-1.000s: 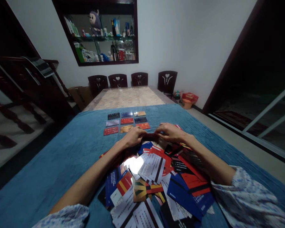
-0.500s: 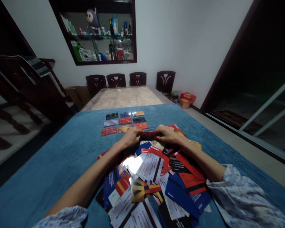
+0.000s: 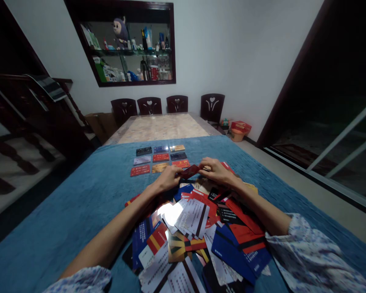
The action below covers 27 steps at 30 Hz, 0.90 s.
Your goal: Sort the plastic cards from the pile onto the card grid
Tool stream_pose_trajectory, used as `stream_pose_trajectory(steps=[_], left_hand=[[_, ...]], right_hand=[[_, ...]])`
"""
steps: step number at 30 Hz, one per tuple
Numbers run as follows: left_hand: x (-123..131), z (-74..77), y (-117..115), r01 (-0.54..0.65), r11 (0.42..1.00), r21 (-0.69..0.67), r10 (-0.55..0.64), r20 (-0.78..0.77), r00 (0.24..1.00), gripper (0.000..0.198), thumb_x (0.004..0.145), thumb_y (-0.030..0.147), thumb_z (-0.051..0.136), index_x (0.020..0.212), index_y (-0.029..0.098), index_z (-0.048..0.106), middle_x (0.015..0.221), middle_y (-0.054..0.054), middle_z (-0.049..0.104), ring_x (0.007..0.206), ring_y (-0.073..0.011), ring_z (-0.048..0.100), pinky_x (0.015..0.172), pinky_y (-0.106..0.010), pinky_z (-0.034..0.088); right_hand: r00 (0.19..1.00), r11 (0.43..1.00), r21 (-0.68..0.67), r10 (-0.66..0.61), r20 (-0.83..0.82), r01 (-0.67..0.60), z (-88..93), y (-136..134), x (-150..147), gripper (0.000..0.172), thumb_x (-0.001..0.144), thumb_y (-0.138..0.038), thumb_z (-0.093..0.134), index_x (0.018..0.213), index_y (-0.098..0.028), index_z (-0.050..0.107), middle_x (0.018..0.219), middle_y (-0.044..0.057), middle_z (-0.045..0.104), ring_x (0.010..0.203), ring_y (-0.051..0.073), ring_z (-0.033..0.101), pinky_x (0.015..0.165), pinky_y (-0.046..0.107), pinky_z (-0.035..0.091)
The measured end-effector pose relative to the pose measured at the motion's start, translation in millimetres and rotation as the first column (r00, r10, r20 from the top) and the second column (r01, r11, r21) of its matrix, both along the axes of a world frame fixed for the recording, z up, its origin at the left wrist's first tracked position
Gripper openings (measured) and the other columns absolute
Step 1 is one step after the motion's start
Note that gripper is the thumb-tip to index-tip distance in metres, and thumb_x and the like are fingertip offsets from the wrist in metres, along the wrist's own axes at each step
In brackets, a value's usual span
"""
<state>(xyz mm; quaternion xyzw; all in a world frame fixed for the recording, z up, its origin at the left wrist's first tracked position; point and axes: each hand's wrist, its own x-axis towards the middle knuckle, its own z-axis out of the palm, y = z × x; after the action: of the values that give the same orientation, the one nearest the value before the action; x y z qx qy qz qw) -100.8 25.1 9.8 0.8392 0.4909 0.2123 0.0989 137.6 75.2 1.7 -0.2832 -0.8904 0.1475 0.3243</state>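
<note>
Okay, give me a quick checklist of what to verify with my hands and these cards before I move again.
1. Left hand on the glossy dark red card: ok, its fingers hold one end.
2. Right hand gripping the other end: cannot tell; fingertips meet it, but grip or light touch is unclear.
3. Held card's print legible: cannot tell, too small and dark.
4. Grid of nine multicoloured rectangular cards in rows: ok, three by three.
5. Multicoloured card pile spread without overlaps: not ok, cards overlap.
</note>
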Motion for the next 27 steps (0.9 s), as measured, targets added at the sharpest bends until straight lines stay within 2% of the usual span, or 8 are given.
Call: stream_pose_trajectory(steps=[6, 11, 19, 24, 27], left_hand=[[-0.1, -3.7, 1.5, 0.054, 0.998, -0.034, -0.054, -0.009, 0.998, 0.026, 0.079, 0.007, 0.055, 0.089, 0.015, 0.077, 0.08, -0.004, 0.074, 0.074, -0.0161, 0.064, 0.072, -0.024, 0.046], [0.0, -6.8, 2.1, 0.064, 0.998, -0.027, -0.065, -0.016, 0.998, 0.025, 0.083, 0.011, 0.055, 0.094, 0.017, 0.077, 0.09, -0.006, 0.076, 0.084, -0.018, 0.067, 0.08, -0.028, 0.049], [1.0, -3.4, 0.1, 0.026, 0.998, -0.056, -0.028, -0.046, 0.999, 0.021, 0.083, 0.014, 0.056, 0.089, 0.015, 0.076, 0.086, -0.007, 0.076, 0.082, -0.0188, 0.069, 0.076, -0.026, 0.047], [5.0, 1.8, -5.9, -0.036, 0.999, -0.032, 0.035, -0.05, 0.998, 0.019, 0.081, 0.017, 0.056, 0.08, 0.014, 0.074, 0.079, -0.007, 0.074, 0.075, -0.0197, 0.066, 0.072, -0.028, 0.045], [9.1, 5.5, -11.0, -0.045, 0.999, 0.013, 0.045, -0.007, 0.999, 0.015, 0.076, 0.017, 0.058, 0.082, 0.014, 0.071, 0.082, -0.006, 0.073, 0.079, -0.0196, 0.065, 0.074, -0.028, 0.046]], right_hand=[[0.998, 1.0, 0.016, -0.019, -0.064, 0.02, 0.4, -2.3, -1.7, 0.011, 0.086, -0.026, 0.057, 0.084, -0.019, 0.064, 0.085, 0.004, 0.065, 0.081, 0.018, 0.057, 0.076, 0.03, 0.043], [0.995, 0.998, 0.039, -0.036, -0.097, 0.04, -1.3, -3.1, -6.1, 0.01, 0.09, -0.025, 0.051, 0.089, -0.02, 0.059, 0.087, 0.004, 0.065, 0.079, 0.018, 0.058, 0.074, 0.03, 0.043], [0.995, 0.962, 0.255, -0.088, -0.056, 0.1, -9.2, 1.9, -8.7, 0.011, 0.091, -0.021, 0.055, 0.09, -0.021, 0.066, 0.084, 0.006, 0.068, 0.083, 0.02, 0.058, 0.078, 0.034, 0.039], [0.997, 0.954, 0.29, -0.082, 0.008, 0.076, -11.5, -0.6, -12.6, 0.015, 0.094, -0.024, 0.054, 0.093, -0.021, 0.069, 0.085, 0.007, 0.07, 0.086, 0.021, 0.057, 0.078, 0.034, 0.038], [0.994, 0.956, 0.283, -0.093, 0.054, 0.074, -13.5, -1.3, -15.2, 0.016, 0.095, -0.027, 0.055, 0.097, -0.021, 0.07, 0.089, 0.008, 0.072, 0.089, 0.022, 0.057, 0.08, 0.035, 0.036]])
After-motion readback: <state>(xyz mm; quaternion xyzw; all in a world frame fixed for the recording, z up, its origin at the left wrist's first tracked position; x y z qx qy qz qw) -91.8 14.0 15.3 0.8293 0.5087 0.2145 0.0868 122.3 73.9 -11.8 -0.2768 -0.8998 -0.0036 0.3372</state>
